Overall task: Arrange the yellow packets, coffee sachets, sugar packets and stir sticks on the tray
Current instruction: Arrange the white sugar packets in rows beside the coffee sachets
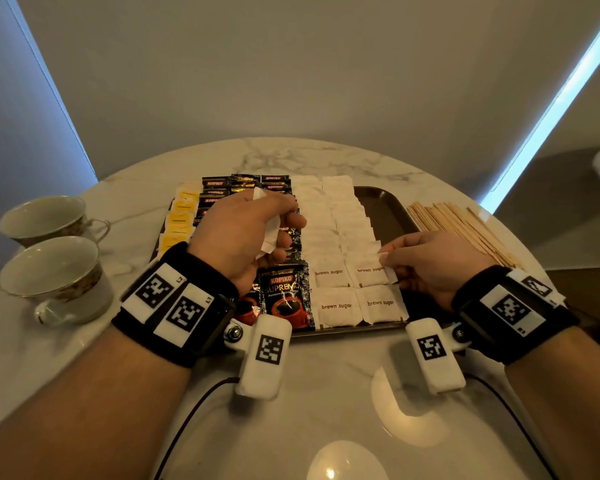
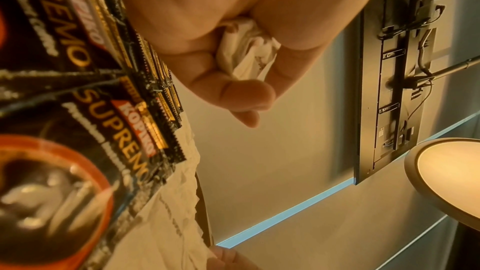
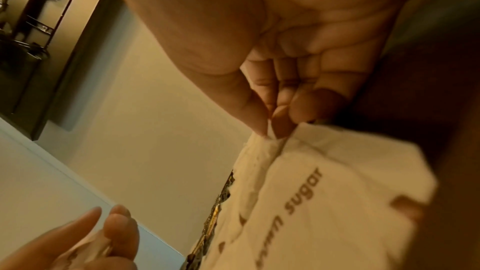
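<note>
My left hand (image 1: 243, 233) hovers over the coffee sachets (image 1: 284, 292), its fingers curled round a bunch of white sugar packets (image 1: 270, 233); the left wrist view shows the bunch crumpled in my palm. My right hand (image 1: 433, 265) sits at the right edge of the sugar columns, thumb and fingertips (image 3: 279, 126) pinching the edge of one "brown sugar" packet (image 1: 371, 275) that lies on the tray (image 1: 381, 206).

The tray holds, from left to right: a column of yellow packets (image 1: 179, 220), overlapping columns of coffee sachets, and two overlapping columns of sugar packets. Its right strip is bare.

The stir sticks (image 1: 465, 226) lie in a loose bundle on the marble table (image 1: 326, 393), just right of the tray. Two cups (image 1: 49, 271) stand on the table to the left.
</note>
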### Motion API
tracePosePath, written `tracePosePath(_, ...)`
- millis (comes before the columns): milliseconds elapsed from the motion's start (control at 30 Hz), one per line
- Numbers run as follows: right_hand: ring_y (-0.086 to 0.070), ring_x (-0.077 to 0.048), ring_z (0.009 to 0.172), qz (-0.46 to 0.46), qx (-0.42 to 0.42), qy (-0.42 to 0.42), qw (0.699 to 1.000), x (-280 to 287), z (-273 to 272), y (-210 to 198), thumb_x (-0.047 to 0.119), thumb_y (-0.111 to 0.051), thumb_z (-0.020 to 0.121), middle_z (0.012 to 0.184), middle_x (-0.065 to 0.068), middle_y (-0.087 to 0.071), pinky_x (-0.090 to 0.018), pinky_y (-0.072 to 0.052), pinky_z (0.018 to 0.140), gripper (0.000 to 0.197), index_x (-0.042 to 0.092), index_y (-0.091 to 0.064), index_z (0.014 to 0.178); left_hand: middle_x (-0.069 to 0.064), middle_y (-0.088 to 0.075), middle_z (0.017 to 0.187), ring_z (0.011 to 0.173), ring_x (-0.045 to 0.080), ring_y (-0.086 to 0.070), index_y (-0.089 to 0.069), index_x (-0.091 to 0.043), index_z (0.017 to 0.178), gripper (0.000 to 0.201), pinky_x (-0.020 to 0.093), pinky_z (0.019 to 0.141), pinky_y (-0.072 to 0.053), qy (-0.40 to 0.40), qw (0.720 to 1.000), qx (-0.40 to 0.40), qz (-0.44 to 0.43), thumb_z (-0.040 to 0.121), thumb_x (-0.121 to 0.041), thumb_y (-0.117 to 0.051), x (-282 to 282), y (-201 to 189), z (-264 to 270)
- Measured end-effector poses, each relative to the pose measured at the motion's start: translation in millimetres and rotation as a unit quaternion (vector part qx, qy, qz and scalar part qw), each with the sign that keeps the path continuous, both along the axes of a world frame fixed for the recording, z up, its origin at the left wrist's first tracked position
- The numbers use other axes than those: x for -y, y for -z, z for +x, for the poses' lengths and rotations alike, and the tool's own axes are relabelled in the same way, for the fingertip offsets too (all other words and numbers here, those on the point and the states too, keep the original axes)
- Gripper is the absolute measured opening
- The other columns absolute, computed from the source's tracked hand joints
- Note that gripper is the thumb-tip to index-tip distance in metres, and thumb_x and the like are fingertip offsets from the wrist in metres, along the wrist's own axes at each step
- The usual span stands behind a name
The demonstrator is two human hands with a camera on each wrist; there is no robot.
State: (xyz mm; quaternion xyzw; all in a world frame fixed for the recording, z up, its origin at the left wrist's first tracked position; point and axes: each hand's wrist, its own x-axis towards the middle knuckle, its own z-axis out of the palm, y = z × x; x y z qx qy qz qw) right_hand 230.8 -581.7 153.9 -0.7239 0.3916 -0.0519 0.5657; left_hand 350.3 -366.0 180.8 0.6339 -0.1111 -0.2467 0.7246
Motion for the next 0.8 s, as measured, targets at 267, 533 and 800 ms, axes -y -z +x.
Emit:
tracePosePath(267, -0.063, -0.013, 0.071, -0.139, 0.080, -0.034, 0.986, -15, 5, -26, 0.016, -0.069, 0.093, 0.083, -0.003, -0.071, -0.030, -0.057, 0.070, 0.005, 0.017, -0.075, 0.091, 0.017, -0.078, 0.094, 0.062, 0.019, -0.067, -0.058, -0.001, 0.103, 0.020, 0.028, 0.050, -0.054, 0.020, 0.998, -0.048, -0.038, 0.090, 0.004, -0.044, 1, 0, -2)
tracePosePath(533, -0.067, -0.022, 0.074, -0.066, 0.013, -0.137, 0.988, -24, 16, -26, 0.010, -0.066, 0.095, 0.084, -0.013, -0.072, -0.037, -0.061, 0.077, 0.011, 0.003, -0.075, 0.094, 0.021, -0.078, 0.102, 0.095, 0.034, -0.077, -0.059, 0.004, 0.117, 0.025, 0.039, 0.082, -0.064, 0.023, 0.995, -0.072, -0.061, 0.100, 0.003, -0.041, 3, 0, -4)
tracePosePath(800, -0.065, -0.012, 0.080, -0.088, 0.125, -0.237, 0.959, -47, 43, -46, 0.037, -0.082, 0.081, 0.091, -0.002, -0.076, -0.032, -0.052, 0.072, 0.023, 0.019, -0.077, 0.094, 0.018, -0.078, 0.101, 0.090, 0.032, -0.078, -0.063, -0.004, 0.117, 0.024, 0.032, 0.060, -0.064, 0.040, 0.997, -0.054, -0.041, 0.095, -0.011, -0.070, 2, 1, -4)
